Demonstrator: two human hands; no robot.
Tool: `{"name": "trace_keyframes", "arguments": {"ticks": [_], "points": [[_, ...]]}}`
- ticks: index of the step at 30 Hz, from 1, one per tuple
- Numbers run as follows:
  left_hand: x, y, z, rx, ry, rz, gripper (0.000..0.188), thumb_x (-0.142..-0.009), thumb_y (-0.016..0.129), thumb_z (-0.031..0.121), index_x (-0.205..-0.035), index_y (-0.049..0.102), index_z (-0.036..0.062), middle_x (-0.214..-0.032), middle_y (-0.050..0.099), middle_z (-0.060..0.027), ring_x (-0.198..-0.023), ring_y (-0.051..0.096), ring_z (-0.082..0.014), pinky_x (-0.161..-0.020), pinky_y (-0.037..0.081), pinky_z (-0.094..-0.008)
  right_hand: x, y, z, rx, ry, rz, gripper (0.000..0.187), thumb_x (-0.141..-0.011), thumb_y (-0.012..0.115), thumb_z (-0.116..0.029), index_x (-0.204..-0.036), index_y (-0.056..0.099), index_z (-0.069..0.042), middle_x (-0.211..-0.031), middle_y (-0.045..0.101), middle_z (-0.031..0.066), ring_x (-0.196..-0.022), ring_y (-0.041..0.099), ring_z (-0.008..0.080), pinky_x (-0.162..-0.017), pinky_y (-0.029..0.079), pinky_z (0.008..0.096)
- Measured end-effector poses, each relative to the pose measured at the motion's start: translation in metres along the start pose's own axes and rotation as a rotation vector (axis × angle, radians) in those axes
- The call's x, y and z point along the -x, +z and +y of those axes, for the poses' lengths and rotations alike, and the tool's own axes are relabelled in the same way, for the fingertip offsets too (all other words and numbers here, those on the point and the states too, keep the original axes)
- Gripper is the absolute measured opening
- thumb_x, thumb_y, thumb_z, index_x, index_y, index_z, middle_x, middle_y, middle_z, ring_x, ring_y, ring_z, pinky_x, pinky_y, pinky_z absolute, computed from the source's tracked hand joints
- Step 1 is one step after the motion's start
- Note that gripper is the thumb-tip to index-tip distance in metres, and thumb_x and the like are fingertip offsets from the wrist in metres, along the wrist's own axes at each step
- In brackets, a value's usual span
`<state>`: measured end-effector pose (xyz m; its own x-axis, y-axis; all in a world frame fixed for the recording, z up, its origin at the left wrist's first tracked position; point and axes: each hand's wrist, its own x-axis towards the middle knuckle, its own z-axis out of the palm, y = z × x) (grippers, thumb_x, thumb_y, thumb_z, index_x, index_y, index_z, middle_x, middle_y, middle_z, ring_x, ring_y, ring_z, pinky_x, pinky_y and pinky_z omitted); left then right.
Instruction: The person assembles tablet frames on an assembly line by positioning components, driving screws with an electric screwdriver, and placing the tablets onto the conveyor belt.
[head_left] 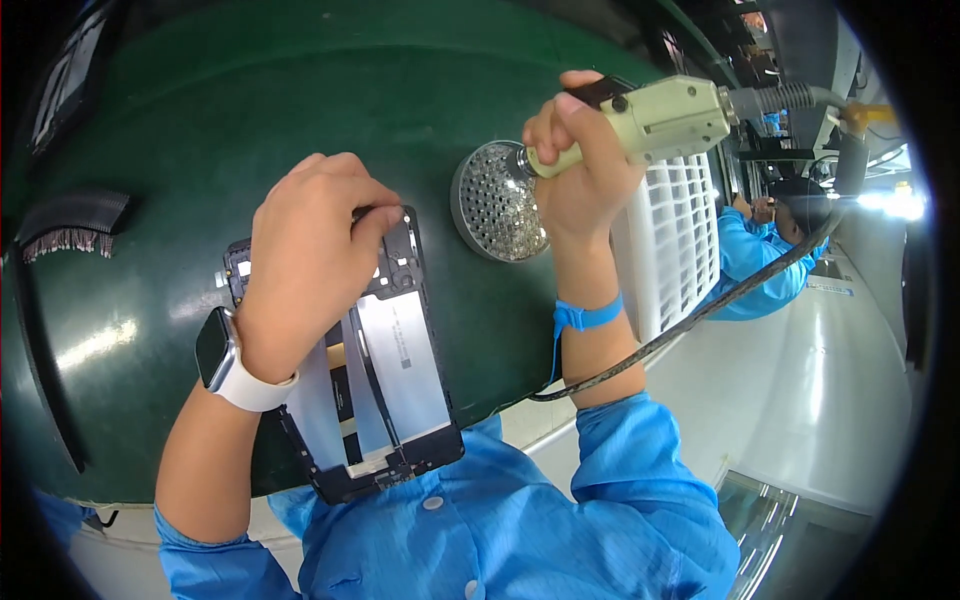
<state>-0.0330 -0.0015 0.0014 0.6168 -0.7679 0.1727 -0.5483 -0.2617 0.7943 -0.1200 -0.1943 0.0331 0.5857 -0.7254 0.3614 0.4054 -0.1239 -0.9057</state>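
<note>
My left hand [310, 250] lies over the upper part of an opened tablet [432, 345], thumb and forefinger pinched at its top right corner. The tablet's inside shows pale battery panels, dark strips and a black frame; my palm covers part of it. In my right hand [590, 185], the fingers wrap round a pale green electric screwdriver [675, 120], held sideways. Its metal nose points left over a round perforated metal screw tray [490, 210] holding small shiny pieces. Whether the bit touches the tray is hard to tell.
A white slatted plastic basket [675, 240] stands right of my right hand. The screwdriver's thick cable [740, 290] loops down past my right forearm. Dark comb-like strips [75, 220] lie at the left of the green table [200, 110]. A person in blue [765, 255] sits further right.
</note>
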Motion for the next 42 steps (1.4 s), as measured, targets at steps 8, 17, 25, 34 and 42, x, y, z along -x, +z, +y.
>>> {"name": "trace_keyframes", "arguments": {"ticks": [8,17,25,34,42], "points": [[-0.001,-0.001,0.0,0.028,-0.016,-0.006,0.008,-0.079,0.067,0.004,-0.082,0.074,0.0027,-0.08,0.065,-0.0082,-0.082,0.061,-0.0283,-0.076,0.049,-0.0393,-0.004,-0.005,0.005,0.032,0.0,0.021,0.009,-0.078,0.059,0.001,-0.087,0.06,0.005,-0.052,0.047,0.0046,-0.041,0.045,0.0136,-0.045,0.041,0.0297],[-0.001,-0.002,0.0,0.008,-0.027,-0.017,0.007,-0.078,0.068,0.004,-0.082,0.074,0.0017,-0.08,0.064,-0.0091,-0.081,0.06,-0.0289,-0.074,0.049,-0.0394,-0.003,-0.007,0.006,0.003,-0.004,0.009,0.008,-0.079,0.06,0.001,-0.086,0.06,0.005,-0.053,0.048,0.0042,-0.042,0.046,0.0133,-0.045,0.041,0.0294],[-0.001,-0.001,-0.001,0.004,-0.008,-0.002,0.007,-0.078,0.068,0.004,-0.081,0.073,0.0017,-0.08,0.064,-0.0088,-0.081,0.06,-0.0286,-0.074,0.049,-0.0392,-0.003,-0.006,0.007,-0.019,0.006,0.01,0.008,-0.078,0.059,0.002,-0.086,0.06,0.006,-0.053,0.048,0.0046,-0.042,0.045,0.0133,-0.045,0.041,0.0299],[0.0,0.001,-0.002,0.009,0.001,0.032,0.006,-0.077,0.069,0.005,-0.08,0.073,0.003,-0.079,0.065,-0.008,-0.082,0.061,-0.0282,-0.074,0.05,-0.0392,0.011,0.019,-0.027,-0.21,0.003,-0.065,0.015,-0.081,0.06,0.001,-0.095,0.061,0.008,-0.059,0.051,0.0063,-0.045,0.047,0.0138,-0.046,0.041,0.03],[-0.002,0.003,-0.005,-0.024,0.026,0.036,0.003,-0.077,0.07,0.005,-0.078,0.073,0.0036,-0.079,0.065,-0.0079,-0.083,0.062,-0.0288,-0.075,0.051,-0.0406,0.052,0.054,-0.026,-0.198,0.305,-0.256,0.022,-0.078,0.063,0.008,-0.1,0.062,0.005,-0.073,0.062,0.0082,-0.052,0.052,0.0099,-0.047,0.041,0.0241]]}}
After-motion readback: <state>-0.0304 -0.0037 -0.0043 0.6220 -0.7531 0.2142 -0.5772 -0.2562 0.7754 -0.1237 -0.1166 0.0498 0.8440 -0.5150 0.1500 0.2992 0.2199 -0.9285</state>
